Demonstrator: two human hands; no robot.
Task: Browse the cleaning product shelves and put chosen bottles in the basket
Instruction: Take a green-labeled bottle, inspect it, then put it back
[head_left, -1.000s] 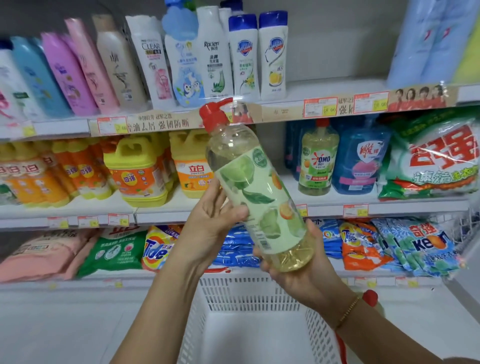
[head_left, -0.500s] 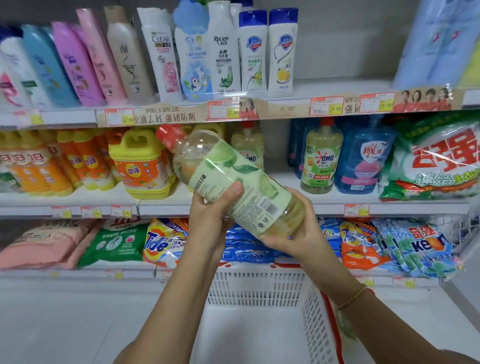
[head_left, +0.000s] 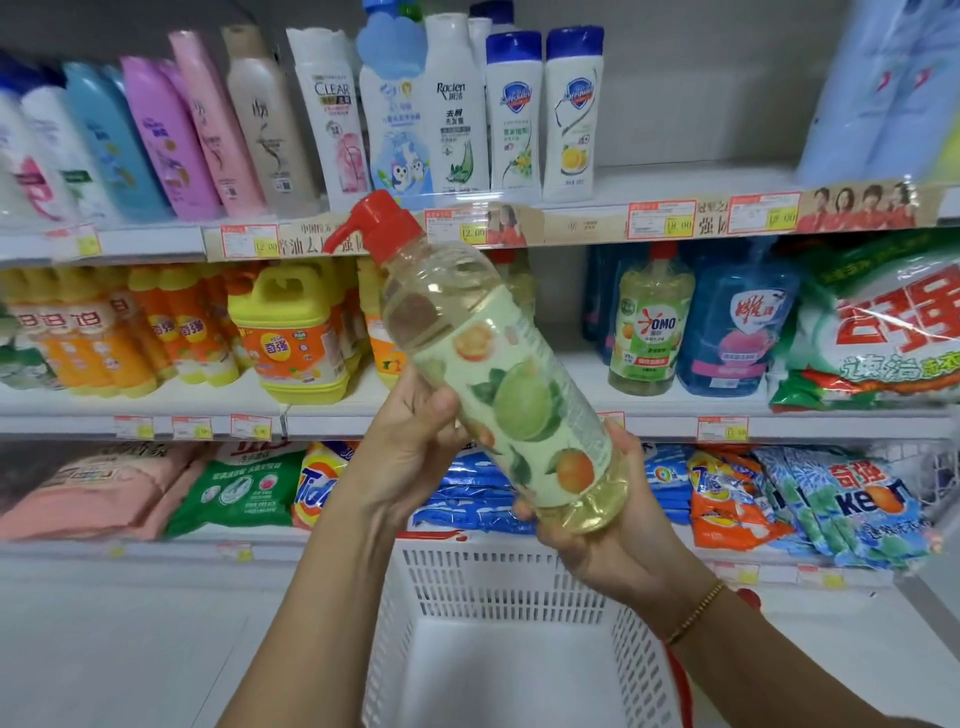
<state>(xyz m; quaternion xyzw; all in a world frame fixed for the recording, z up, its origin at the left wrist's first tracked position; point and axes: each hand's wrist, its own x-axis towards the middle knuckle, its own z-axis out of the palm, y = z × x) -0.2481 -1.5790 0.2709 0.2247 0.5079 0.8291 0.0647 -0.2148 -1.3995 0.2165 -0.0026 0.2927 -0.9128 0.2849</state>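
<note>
The clear plastic pump bottle (head_left: 498, 384), red-topped, filled with pale yellow liquid and wrapped in a label of limes and oranges, is held in the air in front of the middle shelf (head_left: 519, 415). It is tilted, with the pump up and to the left and the base down to the right. The left grip (head_left: 410, 457) wraps its middle, thumb on the label. The right grip (head_left: 608, 540) cups the base, fingers curled round the lower wall. Directly below stands the white perforated plastic basket (head_left: 498, 587); what shows of its floor looks bare. Behind the bottle, a yellow handled jug (head_left: 291, 332) and a green pump bottle (head_left: 649, 322) stand on the middle shelf.

The label seems to be under inspection, with the drop into the basket not yet begun. To do it well, keep the base supported and lower the bottle straight down inside the walls. Set it down gently, and keep fingers off the pump head so nothing squirts.
</note>
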